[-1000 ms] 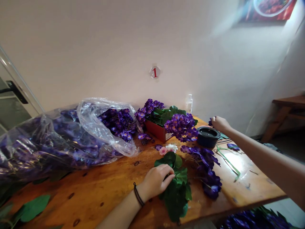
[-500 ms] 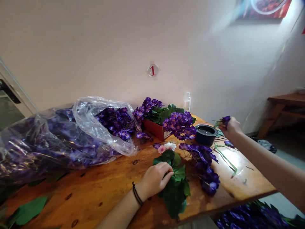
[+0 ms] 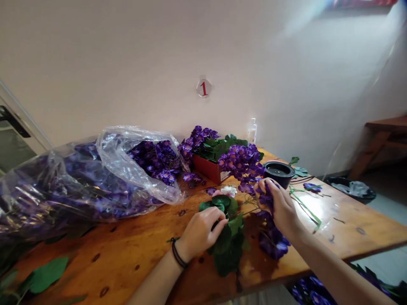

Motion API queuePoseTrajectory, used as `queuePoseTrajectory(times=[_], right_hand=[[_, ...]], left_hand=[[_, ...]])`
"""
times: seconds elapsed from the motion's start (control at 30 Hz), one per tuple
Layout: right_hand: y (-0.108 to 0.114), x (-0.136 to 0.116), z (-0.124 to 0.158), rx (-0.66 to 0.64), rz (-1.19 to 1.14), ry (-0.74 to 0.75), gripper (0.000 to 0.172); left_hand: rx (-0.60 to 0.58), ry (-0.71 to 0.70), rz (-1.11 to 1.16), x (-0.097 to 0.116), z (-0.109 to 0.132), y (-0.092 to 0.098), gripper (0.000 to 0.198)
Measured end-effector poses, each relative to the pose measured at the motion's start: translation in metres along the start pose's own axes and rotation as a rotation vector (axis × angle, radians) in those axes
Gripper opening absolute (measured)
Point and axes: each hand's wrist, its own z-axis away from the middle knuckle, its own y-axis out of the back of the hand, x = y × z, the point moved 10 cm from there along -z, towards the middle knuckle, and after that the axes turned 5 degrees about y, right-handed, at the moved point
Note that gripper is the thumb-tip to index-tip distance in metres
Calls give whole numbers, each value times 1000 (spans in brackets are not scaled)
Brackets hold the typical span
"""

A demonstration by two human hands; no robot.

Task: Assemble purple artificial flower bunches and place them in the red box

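My left hand (image 3: pixel 205 228), closed in a pinch, grips a bunch of green leaves (image 3: pixel 227 250) lying near the table's front edge. To its right, my right hand (image 3: pixel 278 205) is closed around a purple flower (image 3: pixel 265 195), with thin stems pointing left toward the leaves. Under and beside my right hand more purple flowers (image 3: pixel 273 243) lie on the wood. Pink and white flowers (image 3: pixel 227 191) rest just behind the leaves. A black pot (image 3: pixel 280 173) stands behind my right hand.
A large clear plastic bag (image 3: pixel 95 182) of purple flowers covers the left of the wooden table (image 3: pixel 127 262). Behind are a red box (image 3: pixel 208 168) with flowers and leaves, and a small bottle (image 3: pixel 252 131). Green stems (image 3: pixel 305 207) lie at the right; a bin (image 3: pixel 352 190) stands beyond.
My right hand has come from beyond the pot at the right to beside the leaves, bringing the purple flower. My left hand still grips the leaves. The view has shifted slightly.
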Motion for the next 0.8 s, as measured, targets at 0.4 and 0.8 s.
queuePoseTrajectory(times=[0.4,0.8], right_hand=[[-3,9,7,26,-32,-41,32],[-4,-3,7,41,27,77,31]], left_hand=[[32,-20,9,3,2,7,15],[49,-57,3,6,2,8,14]])
